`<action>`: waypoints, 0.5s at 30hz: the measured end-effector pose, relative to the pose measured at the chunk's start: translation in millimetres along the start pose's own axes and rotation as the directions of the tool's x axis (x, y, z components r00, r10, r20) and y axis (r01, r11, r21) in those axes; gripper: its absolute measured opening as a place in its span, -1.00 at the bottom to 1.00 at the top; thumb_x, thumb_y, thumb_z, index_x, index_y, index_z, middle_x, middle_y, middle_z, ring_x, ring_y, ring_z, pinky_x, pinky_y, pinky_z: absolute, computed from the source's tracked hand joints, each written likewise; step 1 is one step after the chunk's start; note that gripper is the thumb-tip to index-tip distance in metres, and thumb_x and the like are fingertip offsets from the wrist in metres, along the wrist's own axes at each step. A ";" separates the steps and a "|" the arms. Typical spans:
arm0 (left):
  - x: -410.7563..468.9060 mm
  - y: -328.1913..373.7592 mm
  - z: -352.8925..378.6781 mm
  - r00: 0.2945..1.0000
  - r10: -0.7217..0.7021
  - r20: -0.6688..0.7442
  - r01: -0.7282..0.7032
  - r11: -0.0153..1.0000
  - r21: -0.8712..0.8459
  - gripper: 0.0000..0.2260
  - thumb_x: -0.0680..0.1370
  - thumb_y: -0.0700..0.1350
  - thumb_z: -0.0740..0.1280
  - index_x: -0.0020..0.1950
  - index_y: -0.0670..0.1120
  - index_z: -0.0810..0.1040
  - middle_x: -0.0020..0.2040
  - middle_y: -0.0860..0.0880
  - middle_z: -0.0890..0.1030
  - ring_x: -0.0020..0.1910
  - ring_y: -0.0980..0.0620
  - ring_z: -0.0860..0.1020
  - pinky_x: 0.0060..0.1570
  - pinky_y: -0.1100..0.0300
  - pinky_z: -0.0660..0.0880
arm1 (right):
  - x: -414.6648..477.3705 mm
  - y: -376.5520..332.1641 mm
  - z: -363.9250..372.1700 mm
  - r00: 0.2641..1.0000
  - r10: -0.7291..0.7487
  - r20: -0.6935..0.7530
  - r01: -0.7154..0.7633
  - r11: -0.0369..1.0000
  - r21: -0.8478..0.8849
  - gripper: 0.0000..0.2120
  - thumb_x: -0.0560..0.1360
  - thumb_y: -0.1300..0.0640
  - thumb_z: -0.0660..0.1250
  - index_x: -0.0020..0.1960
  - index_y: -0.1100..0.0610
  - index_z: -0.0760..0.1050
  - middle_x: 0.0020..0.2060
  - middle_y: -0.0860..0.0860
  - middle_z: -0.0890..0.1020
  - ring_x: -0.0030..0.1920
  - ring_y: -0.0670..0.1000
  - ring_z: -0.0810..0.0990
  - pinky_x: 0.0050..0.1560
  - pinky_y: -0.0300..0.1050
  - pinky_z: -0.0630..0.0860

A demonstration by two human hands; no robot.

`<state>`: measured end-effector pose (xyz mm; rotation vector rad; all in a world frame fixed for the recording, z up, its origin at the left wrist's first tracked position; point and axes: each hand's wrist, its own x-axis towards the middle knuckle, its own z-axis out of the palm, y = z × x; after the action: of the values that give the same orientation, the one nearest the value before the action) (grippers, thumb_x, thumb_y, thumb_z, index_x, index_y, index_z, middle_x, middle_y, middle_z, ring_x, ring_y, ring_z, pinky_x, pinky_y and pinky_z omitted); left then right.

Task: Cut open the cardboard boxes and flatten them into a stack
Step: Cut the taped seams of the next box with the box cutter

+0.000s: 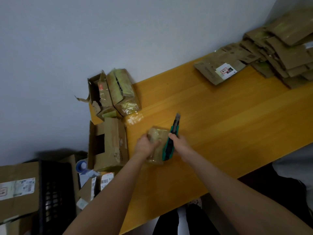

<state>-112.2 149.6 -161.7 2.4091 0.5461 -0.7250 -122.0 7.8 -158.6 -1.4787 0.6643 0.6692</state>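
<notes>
1. Your left hand (144,147) gripped a small taped box (156,133) on the table (220,116), toward its left edge, with your fingers curled round it.
2. Your right hand (181,144) was clamped on a teal knife (175,127), blade out and pointing away from you (just right of the box; contact unclear).
3. More boxes (118,92) stood at the far left corner.
4. The flattened stack (279,56) lay at the far right corner, well apart.

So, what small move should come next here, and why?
Probably bring the knife onto the top of the small box and slice its tape: the left hand grips that box and the right hand holds the knife beside it, blade out.
</notes>
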 end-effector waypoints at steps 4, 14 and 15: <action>-12.7 -1.9 -19.7 1.000 -0.010 -0.019 0.000 0.894 -0.447 -0.63 0.56 -0.06 0.34 0.30 -0.11 0.33 0.19 -0.17 0.57 0.00 -0.10 0.60 0.05 -0.04 0.57 | -4.0 -11.7 2.3 0.995 -0.092 -0.037 0.091 0.996 -0.022 -0.65 0.63 -0.01 0.17 0.31 0.19 0.34 0.13 0.12 0.55 0.10 0.11 0.56 0.10 0.03 0.54; -47.8 38.4 -81.9 0.984 0.073 -0.161 -0.165 0.702 -0.693 -0.61 0.49 -0.16 0.45 0.29 -0.19 0.51 0.07 -0.09 0.63 0.08 -0.07 0.60 0.17 -0.06 0.53 | -37.5 -82.5 -15.4 0.897 -0.436 -0.077 0.406 0.879 -0.252 -0.82 0.60 -0.01 0.22 0.09 0.08 0.39 -0.01 0.03 0.56 -0.06 0.02 0.56 0.04 0.04 0.56; -50.0 42.3 -86.7 0.980 0.064 -0.189 -0.180 0.691 -0.700 -0.60 0.49 -0.16 0.45 0.30 -0.20 0.51 0.11 -0.11 0.63 0.10 -0.09 0.60 0.18 -0.08 0.53 | -42.9 -86.0 -20.1 0.869 -0.489 -0.078 0.441 0.835 -0.329 -0.83 0.59 -0.03 0.24 0.05 0.06 0.42 -0.06 0.01 0.58 -0.09 0.01 0.58 0.01 0.04 0.58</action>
<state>-96.7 159.8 -54.6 1.7302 0.5837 -0.1917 -85.4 -11.2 -69.5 -1.9095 0.2979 0.2760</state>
